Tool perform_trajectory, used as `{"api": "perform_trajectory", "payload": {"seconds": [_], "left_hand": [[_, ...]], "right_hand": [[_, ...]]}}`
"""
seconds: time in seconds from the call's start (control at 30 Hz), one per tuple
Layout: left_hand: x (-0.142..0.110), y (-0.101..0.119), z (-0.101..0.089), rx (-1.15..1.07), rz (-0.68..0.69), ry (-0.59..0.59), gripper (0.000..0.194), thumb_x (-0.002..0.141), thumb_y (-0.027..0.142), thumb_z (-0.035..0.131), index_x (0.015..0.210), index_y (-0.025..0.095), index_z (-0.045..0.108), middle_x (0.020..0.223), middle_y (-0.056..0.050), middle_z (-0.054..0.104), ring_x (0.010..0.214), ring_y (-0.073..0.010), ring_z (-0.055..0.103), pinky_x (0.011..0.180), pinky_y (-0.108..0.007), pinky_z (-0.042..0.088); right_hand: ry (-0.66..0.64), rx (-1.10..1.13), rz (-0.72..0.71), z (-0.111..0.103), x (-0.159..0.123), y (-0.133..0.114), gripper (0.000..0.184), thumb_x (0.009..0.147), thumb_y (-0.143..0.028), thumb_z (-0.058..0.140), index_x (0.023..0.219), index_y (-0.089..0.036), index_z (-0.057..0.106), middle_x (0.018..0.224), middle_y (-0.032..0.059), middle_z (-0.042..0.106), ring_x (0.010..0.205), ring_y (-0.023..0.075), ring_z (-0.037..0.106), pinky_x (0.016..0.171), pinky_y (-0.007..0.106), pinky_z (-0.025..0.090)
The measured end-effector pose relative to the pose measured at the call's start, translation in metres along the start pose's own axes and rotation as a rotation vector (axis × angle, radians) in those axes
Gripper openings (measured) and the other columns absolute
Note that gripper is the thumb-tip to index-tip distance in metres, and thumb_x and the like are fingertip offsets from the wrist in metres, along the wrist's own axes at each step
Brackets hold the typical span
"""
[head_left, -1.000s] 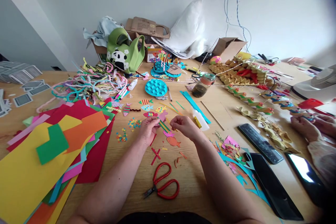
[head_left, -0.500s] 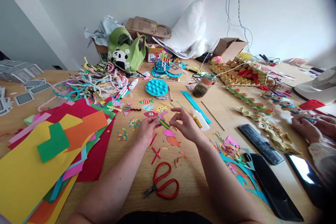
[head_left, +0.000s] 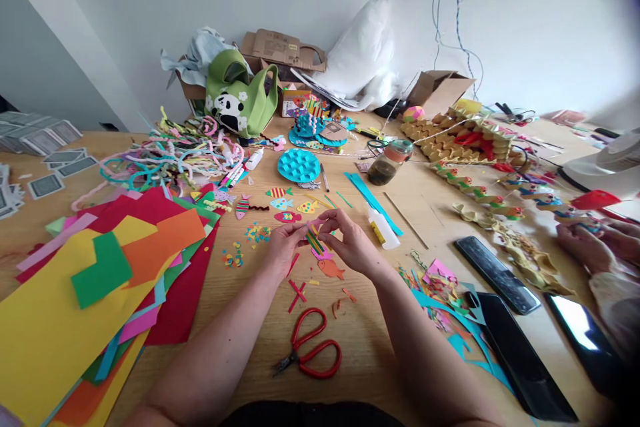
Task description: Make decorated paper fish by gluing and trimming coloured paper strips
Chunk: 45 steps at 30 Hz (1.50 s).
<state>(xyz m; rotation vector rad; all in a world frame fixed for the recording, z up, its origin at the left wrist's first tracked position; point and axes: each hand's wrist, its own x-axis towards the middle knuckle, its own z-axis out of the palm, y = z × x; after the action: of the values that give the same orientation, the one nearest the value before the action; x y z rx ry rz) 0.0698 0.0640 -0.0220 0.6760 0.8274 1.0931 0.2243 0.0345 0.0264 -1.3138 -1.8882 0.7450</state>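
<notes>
Between my hands is a small green-and-yellow striped paper piece [head_left: 315,242], tilted above the table. My left hand [head_left: 286,244] pinches its left end between thumb and forefinger. My right hand [head_left: 346,243] is closed at its upper right edge, fingertips pressed together. Just beneath lie a pink paper fish [head_left: 323,255], partly covered, and an orange paper fish [head_left: 331,269]. Beyond my fingers rest a red decorated fish [head_left: 287,217], a yellow spotted fish [head_left: 307,207] and a blue spotted fish [head_left: 281,203]. Red paper strips [head_left: 297,291] lie nearer to me.
Red-handled scissors [head_left: 315,347] lie close to my body. Coloured paper sheets [head_left: 55,300] spread at left, with paper dots [head_left: 233,256] beside them. A glue bottle [head_left: 383,229], a jar [head_left: 390,162] and phones [head_left: 497,273] are on the right. Another person's hands [head_left: 595,243] work at far right.
The striped paper piece has turned to a steeper angle. My right hand has shifted slightly left and down, and its fingers have curled in closer to the piece.
</notes>
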Motion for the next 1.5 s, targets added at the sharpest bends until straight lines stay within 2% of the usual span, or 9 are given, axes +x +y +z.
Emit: {"api": "perform_trajectory", "payload": {"seconds": [0.23, 0.57, 0.73, 1.13, 1.5], "left_hand": [[0.0, 0.001, 0.0, -0.002, -0.002, 0.026, 0.02, 0.052, 0.028, 0.08, 0.064, 0.015, 0.07, 0.064, -0.004, 0.069, 0.061, -0.0151, 0.063, 0.064, -0.029, 0.05], [0.004, -0.007, -0.004, -0.005, -0.002, 0.025, 0.025, 0.053, 0.03, 0.081, 0.07, 0.013, 0.072, 0.072, -0.005, 0.071, 0.066, -0.0151, 0.064, 0.067, -0.029, 0.051], [0.005, -0.008, -0.005, -0.018, 0.009, 0.037, 0.021, 0.054, 0.028, 0.08, 0.067, 0.014, 0.072, 0.069, -0.004, 0.071, 0.065, -0.0158, 0.064, 0.067, -0.03, 0.052], [0.006, -0.009, -0.007, -0.036, 0.007, 0.039, 0.019, 0.055, 0.027, 0.08, 0.066, 0.015, 0.071, 0.068, -0.003, 0.07, 0.062, -0.015, 0.063, 0.066, -0.029, 0.052], [0.007, -0.011, -0.008, -0.054, 0.0, 0.056, 0.022, 0.055, 0.029, 0.081, 0.067, 0.014, 0.07, 0.067, -0.003, 0.07, 0.063, -0.0155, 0.064, 0.067, -0.03, 0.052]], "right_hand": [[0.007, 0.028, 0.0, 0.001, -0.001, -0.004, 0.023, 0.084, -0.022, 0.056, 0.106, -0.021, 0.049, 0.08, -0.0001, 0.063, 0.075, 0.0145, 0.06, 0.072, 0.028, 0.046], [0.018, 0.03, 0.06, 0.009, 0.002, 0.009, 0.02, 0.082, -0.022, 0.055, 0.101, -0.021, 0.048, 0.073, -0.0017, 0.06, 0.069, 0.0135, 0.057, 0.069, 0.028, 0.045], [0.014, 0.019, 0.095, 0.011, 0.003, 0.012, 0.019, 0.08, -0.021, 0.056, 0.098, -0.021, 0.047, 0.077, -0.0004, 0.062, 0.07, 0.0139, 0.058, 0.069, 0.029, 0.046], [0.021, 0.059, 0.147, 0.012, 0.004, 0.012, 0.023, 0.076, -0.017, 0.057, 0.096, -0.021, 0.046, 0.07, -0.0023, 0.062, 0.066, 0.0139, 0.057, 0.07, 0.029, 0.045], [0.041, 0.07, 0.167, 0.017, 0.005, 0.013, 0.024, 0.078, -0.022, 0.057, 0.097, -0.021, 0.043, 0.07, -0.0021, 0.065, 0.066, 0.0146, 0.059, 0.069, 0.03, 0.045]]}}
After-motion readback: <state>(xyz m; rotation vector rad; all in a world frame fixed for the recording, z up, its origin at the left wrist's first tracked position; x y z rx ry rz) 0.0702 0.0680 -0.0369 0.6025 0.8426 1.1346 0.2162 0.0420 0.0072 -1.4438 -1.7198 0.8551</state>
